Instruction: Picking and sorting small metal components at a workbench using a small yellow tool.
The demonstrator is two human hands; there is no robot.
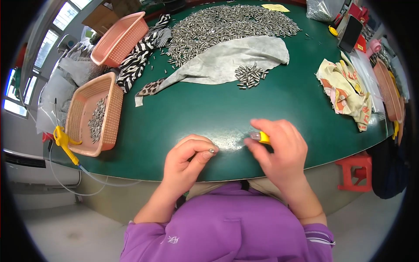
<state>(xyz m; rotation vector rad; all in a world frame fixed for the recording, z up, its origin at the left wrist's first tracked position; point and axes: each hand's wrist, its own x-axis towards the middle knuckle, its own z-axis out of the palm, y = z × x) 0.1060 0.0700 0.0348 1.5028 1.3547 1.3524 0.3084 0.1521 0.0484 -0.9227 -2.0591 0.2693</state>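
Observation:
My left hand [187, 159] pinches a small silver metal piece [211, 151] between thumb and forefinger, its end facing the right hand. In my right hand [283, 148] is a small yellow tool with a clear tip [264, 137], gripped between thumb and fingers; its exact kind is unclear. The two hands are apart, over the near edge of the green table [174, 115]. Beyond them lies a small heap of silver metal pieces [250, 77] at the edge of a grey cloth [218, 61]. A far larger pile of similar pieces [231, 22] covers the back of the table.
At the left stand a pink basket [114, 109] with metal pieces inside and another pink basket [120, 39]. A yellow air gun [63, 140] with a hose hangs beside them. To the right are a patterned cloth [342, 87], a phone [350, 34] and a red stool [355, 172].

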